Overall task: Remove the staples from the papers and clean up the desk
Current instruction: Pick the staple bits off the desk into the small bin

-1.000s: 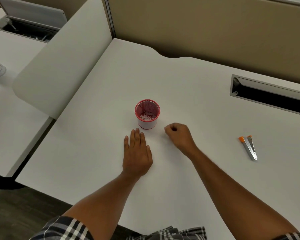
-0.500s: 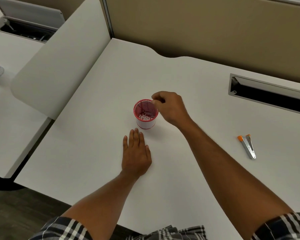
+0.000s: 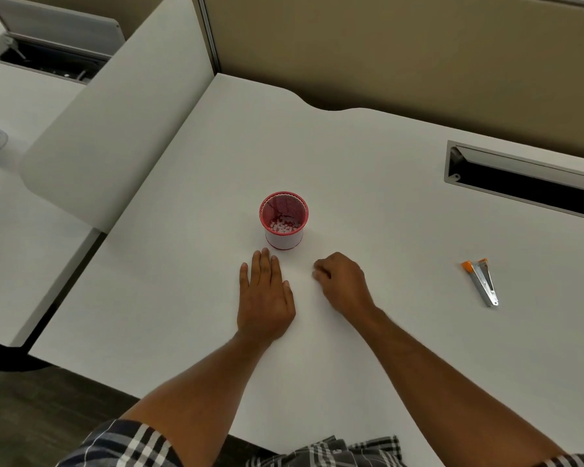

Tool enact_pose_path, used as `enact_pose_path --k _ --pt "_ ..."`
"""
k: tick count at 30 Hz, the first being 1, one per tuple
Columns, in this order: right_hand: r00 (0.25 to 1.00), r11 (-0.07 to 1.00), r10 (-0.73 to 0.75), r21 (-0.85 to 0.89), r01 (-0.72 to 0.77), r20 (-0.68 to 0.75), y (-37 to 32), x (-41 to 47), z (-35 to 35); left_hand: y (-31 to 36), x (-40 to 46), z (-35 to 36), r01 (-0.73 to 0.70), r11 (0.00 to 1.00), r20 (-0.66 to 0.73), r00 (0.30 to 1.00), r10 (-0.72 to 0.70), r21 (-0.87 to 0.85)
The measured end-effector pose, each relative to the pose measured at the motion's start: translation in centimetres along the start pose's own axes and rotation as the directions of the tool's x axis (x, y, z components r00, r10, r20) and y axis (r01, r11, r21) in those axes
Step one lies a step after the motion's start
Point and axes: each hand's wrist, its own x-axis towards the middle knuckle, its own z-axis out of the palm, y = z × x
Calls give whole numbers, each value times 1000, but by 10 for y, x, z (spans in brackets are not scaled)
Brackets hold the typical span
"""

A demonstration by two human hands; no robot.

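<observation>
A red mesh cup (image 3: pixel 284 240) stands mid-desk with small white bits lying in its bottom. My left hand (image 3: pixel 265 298) rests flat, palm down, on the white desk (image 3: pixel 368 156) just in front of the cup, fingertips close to its base, holding nothing. My right hand (image 3: pixel 344 284) is to the right of it, fingers curled and fingertips pinched down onto the desk surface; anything between them is too small to see. An orange-tipped metal staple remover (image 3: pixel 481 281) lies further right, apart from both hands. No papers are in view.
A grey cable slot (image 3: pixel 526 187) is set into the desk at the back right. A white divider panel (image 3: pixel 115 112) borders the left side, with a neighbouring desk (image 3: pixel 21 214) beyond. A beige partition wall (image 3: pixel 418 62) runs along the back.
My right hand went from the desk up to the cup's rim, then came back down to the desk beside my left hand. My left hand stayed flat.
</observation>
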Motion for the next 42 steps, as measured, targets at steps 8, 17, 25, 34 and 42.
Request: enact_pose_path --k 8,17,25,34,42 --pt "988 982 -142 -134 132 -68 1 4 9 1 0 0 3 1000 6 1000 -3 -1" --pt "982 957 -187 -233 174 -33 1 8 14 0 0 1 2 1000 1 1000 -2 -1" --pt "980 924 -198 -333 187 2 -4 11 17 -1 0 2 1 1000 2 1000 -1 -1" --pt "999 996 40 -81 -41 -10 -6 23 3 -1 0 1 4 1000 6 1000 -4 -12" --pt "973 646 228 744 -171 25 -55 39 -77 0 1 2 3 1000 23 1000 -3 -11"
